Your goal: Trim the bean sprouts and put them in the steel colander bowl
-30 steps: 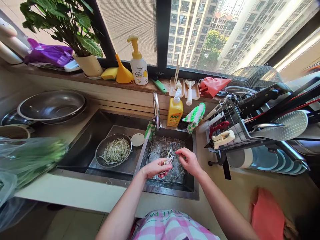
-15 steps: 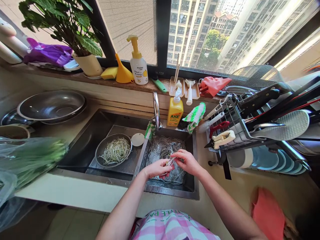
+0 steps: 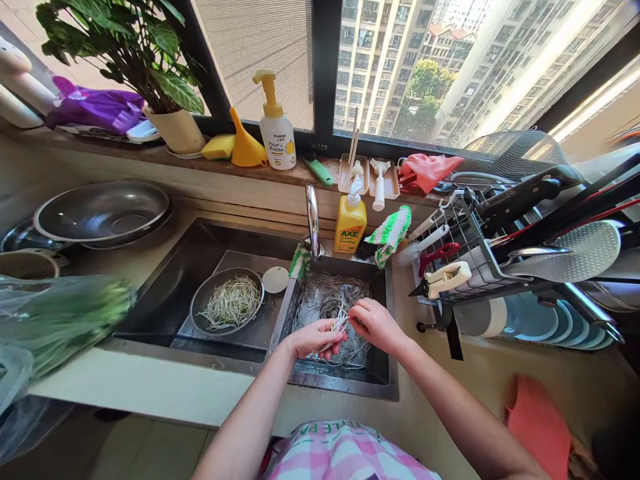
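Over the right sink basin [image 3: 385, 353], my left hand [image 3: 316, 338] holds a small bunch of white bean sprouts [image 3: 341, 320], their ends poking up between the fingers. My right hand [image 3: 373, 323] is closed at the right side of that bunch, with its fingertips pinching at the sprouts. Thin strands and sprout bits lie in water around the drain below both hands. In the left basin, a round metal bowl [image 3: 200, 312] holds a heap of bean sprouts [image 3: 233, 301], beside a small white round dish [image 3: 275, 280].
A faucet [image 3: 313, 220] and a yellow soap bottle [image 3: 351, 225] stand behind the right basin. To the right is a rack [image 3: 480, 260] with knives, utensils and plates. Large pans [image 3: 103, 210] and a plastic bag of greens [image 3: 65, 320] are at the left.
My right hand has turned, and its fingers have drawn in from a looser spread to a closed pinch at the sprouts. My left hand has hardly moved.
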`<action>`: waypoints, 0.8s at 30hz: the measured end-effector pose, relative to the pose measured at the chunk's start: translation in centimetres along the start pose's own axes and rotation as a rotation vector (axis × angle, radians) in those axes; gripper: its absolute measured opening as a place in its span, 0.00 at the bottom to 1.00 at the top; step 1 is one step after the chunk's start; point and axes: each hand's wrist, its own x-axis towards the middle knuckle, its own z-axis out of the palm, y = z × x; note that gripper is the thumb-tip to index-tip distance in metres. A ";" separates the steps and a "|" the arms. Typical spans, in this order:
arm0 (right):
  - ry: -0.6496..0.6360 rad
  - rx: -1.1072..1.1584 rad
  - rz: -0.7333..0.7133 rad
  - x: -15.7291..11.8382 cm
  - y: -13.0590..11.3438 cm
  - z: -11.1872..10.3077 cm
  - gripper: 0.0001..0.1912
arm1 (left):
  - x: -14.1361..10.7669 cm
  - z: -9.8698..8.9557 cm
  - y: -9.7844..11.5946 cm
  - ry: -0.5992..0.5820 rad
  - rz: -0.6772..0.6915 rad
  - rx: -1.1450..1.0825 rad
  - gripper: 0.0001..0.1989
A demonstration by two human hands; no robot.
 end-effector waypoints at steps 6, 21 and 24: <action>0.144 0.177 0.226 -0.3 1.0 0.5 0.05 | -0.4 -0.3 0.2 -0.034 0.011 0.032 0.16; -0.070 0.413 0.047 -0.1 0.6 -0.5 0.05 | -0.9 -0.1 0.4 -0.118 -0.066 0.150 0.19; 0.004 0.371 0.122 -0.1 0.5 0.3 0.07 | -0.9 0.0 0.6 -0.103 -0.078 0.182 0.19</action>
